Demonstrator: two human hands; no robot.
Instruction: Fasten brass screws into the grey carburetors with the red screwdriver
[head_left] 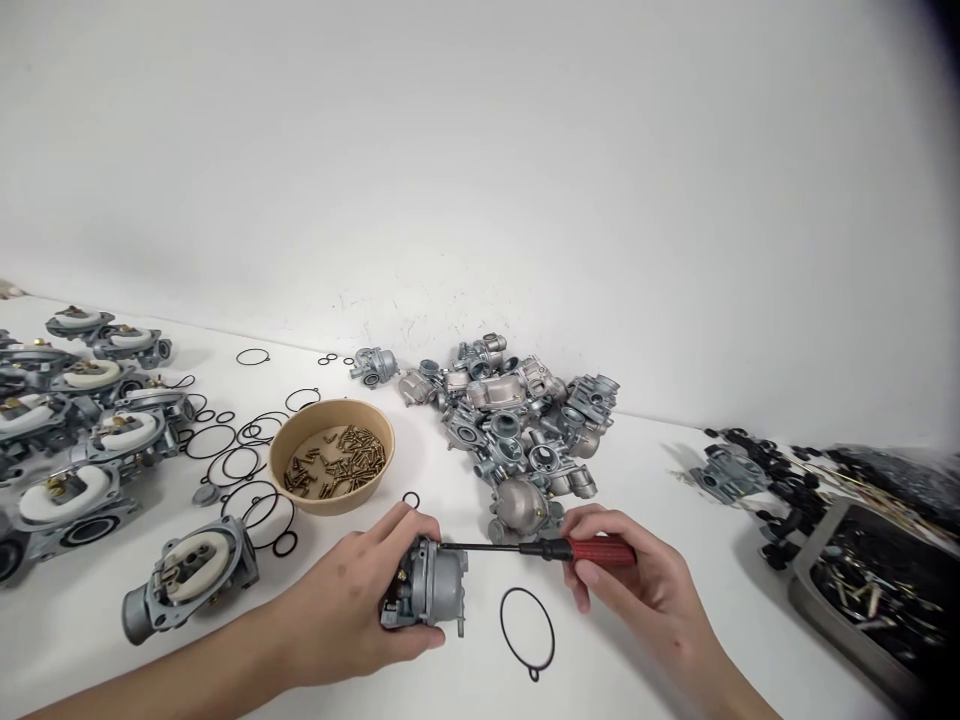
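My left hand (367, 590) is closed around a grey metal carburetor (442, 588), which lies on its side with its bowl facing right. In my right hand (637, 580) is a screwdriver (600, 550) with a red handle and a dark shaft, held level. Its tip meets the upper edge of the carburetor's bowl flange; the screw head there is too small to make out. On the table just below the screwdriver lies a black rubber gasket ring (553, 640) with a small loop.
A tan bowl (281, 445) with many brass screws stands left of centre, among scattered black O-rings (259, 510). Behind is a heap of carburetors (517, 420). Open carburetors with white floats (127, 430) fill the left. A metal tray (814, 580) of small parts sits at right.
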